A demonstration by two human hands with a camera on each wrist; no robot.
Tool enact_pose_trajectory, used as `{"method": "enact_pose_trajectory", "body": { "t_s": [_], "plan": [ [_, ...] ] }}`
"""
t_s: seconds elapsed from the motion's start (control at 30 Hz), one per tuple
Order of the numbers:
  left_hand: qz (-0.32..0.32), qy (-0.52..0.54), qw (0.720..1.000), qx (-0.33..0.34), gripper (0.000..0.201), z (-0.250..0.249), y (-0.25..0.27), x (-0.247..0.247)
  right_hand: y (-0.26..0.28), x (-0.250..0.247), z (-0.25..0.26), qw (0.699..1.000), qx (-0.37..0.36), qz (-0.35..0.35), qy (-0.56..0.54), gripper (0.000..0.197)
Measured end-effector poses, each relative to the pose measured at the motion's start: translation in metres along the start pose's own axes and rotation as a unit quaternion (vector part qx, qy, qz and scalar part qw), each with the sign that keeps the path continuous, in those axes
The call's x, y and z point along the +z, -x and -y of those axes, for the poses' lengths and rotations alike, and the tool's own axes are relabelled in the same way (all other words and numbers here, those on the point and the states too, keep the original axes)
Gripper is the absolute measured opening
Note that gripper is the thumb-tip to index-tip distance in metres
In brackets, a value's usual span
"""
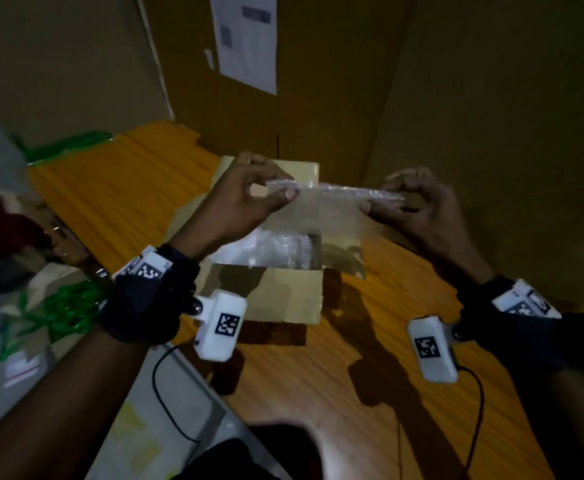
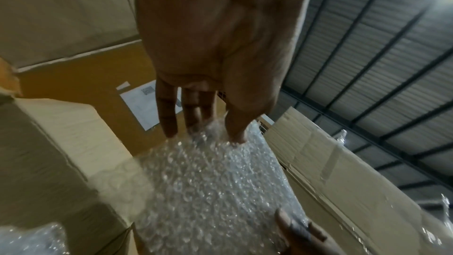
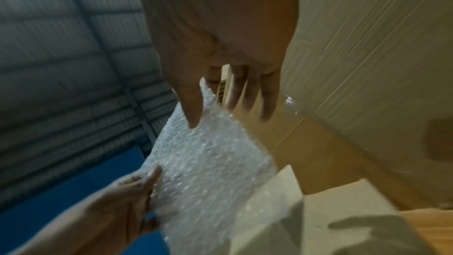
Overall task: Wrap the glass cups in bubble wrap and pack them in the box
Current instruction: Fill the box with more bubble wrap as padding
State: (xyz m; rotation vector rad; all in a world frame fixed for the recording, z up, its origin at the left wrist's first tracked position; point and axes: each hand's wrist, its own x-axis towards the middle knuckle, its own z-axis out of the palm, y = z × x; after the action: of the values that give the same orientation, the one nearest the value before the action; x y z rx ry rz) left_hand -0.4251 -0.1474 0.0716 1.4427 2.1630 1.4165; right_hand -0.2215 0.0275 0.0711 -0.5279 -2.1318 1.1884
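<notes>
At frame centre, the left hand (image 1: 249,199) and right hand (image 1: 418,206) pinch the bubble wrap sheet (image 1: 321,216) by its top corners; it hangs directly above the open cardboard box (image 1: 283,296).

Both hands raised, left hand (image 1: 249,199) and right hand (image 1: 418,206) pinching.

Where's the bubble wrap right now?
In the head view the bubble wrap hangs mid-frame, pinched at its top edge between the left hand and right hand, over the open box.
</notes>
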Motion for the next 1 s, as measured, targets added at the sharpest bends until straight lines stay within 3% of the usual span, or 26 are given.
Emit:
{"method": "enact_pose_trajectory", "body": {
  "t_s": [0.07, 0.17, 0.23, 0.4, 0.5, 0.63, 0.7, 0.77, 0.83, 0.9, 1.0],
  "plan": [
    [-0.006, 0.063, 0.998, -0.005, 0.019, -0.005, -0.002, -0.012, -0.014, 0.005, 0.007, 0.999, -0.003, 0.035, -0.032, 0.038],
    [0.016, 0.131, 0.991, -0.014, 0.023, -0.003, -0.009, -0.025, -0.031, 0.016, 0.015, 0.993, -0.003, 0.062, -0.099, 0.023],
    [0.034, 0.125, 0.992, -0.012, 0.028, 0.009, -0.018, -0.032, -0.043, 0.024, 0.015, 0.991, 0.000, 0.054, -0.118, 0.020],
    [0.060, 0.109, 0.992, -0.006, 0.017, 0.055, -0.044, -0.054, -0.071, 0.042, 0.005, 0.990, 0.029, 0.097, -0.100, 0.012],
    [0.110, 0.032, 0.993, 0.003, 0.029, 0.078, -0.060, -0.061, -0.087, 0.051, -0.007, 0.989, 0.070, 0.116, -0.065, 0.016],
    [0.182, -0.100, 0.978, 0.012, 0.029, 0.105, -0.078, -0.062, -0.103, 0.069, -0.023, 0.972, 0.126, 0.197, 0.020, 0.023],
    [0.241, -0.178, 0.954, 0.022, 0.029, 0.118, -0.083, -0.062, -0.111, 0.075, -0.029, 0.957, 0.134, 0.242, 0.090, 0.024],
    [0.310, -0.267, 0.912, 0.037, 0.031, 0.131, -0.087, -0.060, -0.118, 0.083, -0.033, 0.940, 0.057, 0.274, 0.196, 0.021],
    [0.346, -0.321, 0.881, 0.043, 0.032, 0.139, -0.089, -0.057, -0.122, 0.096, -0.038, 0.890, -0.023, 0.307, 0.337, 0.021],
    [0.359, -0.326, 0.872, 0.065, 0.030, 0.144, -0.092, -0.057, -0.125, 0.110, -0.041, 0.833, -0.040, 0.318, 0.451, 0.027],
    [0.360, -0.310, 0.875, 0.091, 0.030, 0.148, -0.089, -0.062, -0.129, 0.124, -0.042, 0.790, -0.020, 0.337, 0.512, 0.035]
  ]
}}
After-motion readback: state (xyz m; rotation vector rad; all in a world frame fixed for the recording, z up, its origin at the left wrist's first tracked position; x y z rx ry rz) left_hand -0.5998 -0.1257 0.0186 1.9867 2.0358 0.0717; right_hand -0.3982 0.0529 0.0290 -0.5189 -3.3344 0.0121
